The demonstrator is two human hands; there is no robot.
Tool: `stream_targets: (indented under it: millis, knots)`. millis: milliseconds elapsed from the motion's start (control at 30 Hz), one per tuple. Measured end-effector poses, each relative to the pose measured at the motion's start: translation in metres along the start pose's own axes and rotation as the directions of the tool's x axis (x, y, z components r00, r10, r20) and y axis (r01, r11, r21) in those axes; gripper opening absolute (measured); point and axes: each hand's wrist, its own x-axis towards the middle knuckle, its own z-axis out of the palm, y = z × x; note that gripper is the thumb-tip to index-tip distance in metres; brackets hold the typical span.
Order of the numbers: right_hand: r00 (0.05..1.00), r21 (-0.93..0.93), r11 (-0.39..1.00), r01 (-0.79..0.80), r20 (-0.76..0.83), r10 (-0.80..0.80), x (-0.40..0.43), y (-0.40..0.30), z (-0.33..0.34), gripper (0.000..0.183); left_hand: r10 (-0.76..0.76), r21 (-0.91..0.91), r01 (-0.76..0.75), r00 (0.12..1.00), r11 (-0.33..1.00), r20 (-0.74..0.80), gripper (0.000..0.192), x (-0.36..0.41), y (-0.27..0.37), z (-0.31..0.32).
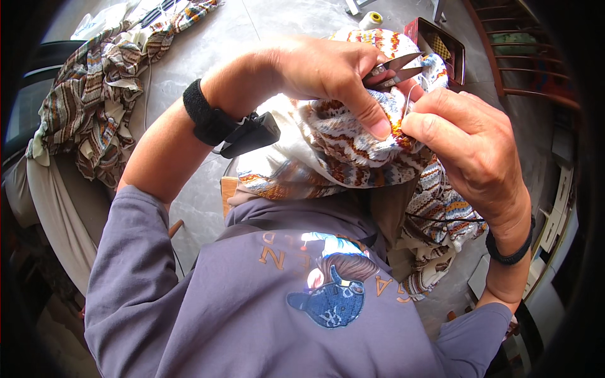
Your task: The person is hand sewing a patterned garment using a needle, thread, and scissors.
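Observation:
Across my lap lies a patterned knit fabric (359, 156) in white, rust, blue and orange, bunched up, with a white section at its left. My left hand (321, 71) holds a pair of dark scissors (399, 71), whose blades are spread and point to the right. The same hand's thumb presses on the knit. Close to the thumb tip, my right hand (472, 137) pinches at the knit's edge. A pale thread (408, 97) loops up beside its fingertips. Whether a needle is between those fingers is hidden.
A heap of striped knitwear (99, 104) lies at the left. More knit fabric (449, 203) hangs at my right. Beyond my lap stand a yarn cone (371, 20) and a red tin box (460, 56) on the grey tiled floor (293, 21). A wooden chair (534, 92) is at far right.

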Motion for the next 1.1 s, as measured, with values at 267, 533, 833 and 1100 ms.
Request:
stream_targets:
  millis: [267,533,833,1100]
  knots:
    - [0.998,-0.136,0.990,0.047,-0.034,-0.053,-0.013,-0.010,0.008,0.015,0.013,-0.595,-0.049,0.998,0.802,-0.065,0.050,-0.006,0.004,0.031]
    - [0.734,0.854,0.515,0.069,-0.393,0.554,-0.054,-0.053,0.024,0.011,-0.062,-0.448,-0.084,0.952,0.890,-0.301,0.054,-0.018,-0.008,0.057]
    - [0.741,0.667,-0.330,0.668,-0.554,0.381,-0.158,-0.072,-0.016,0.014,0.025,-0.401,-0.241,0.879,0.884,-0.476,0.066,-0.010,-0.005,0.079]
    - [0.459,0.522,0.721,-0.456,-0.556,0.693,-0.083,-0.061,0.071,0.017,-0.019,-0.472,-0.212,0.899,0.856,-0.438,0.062,-0.020,0.008,0.089]
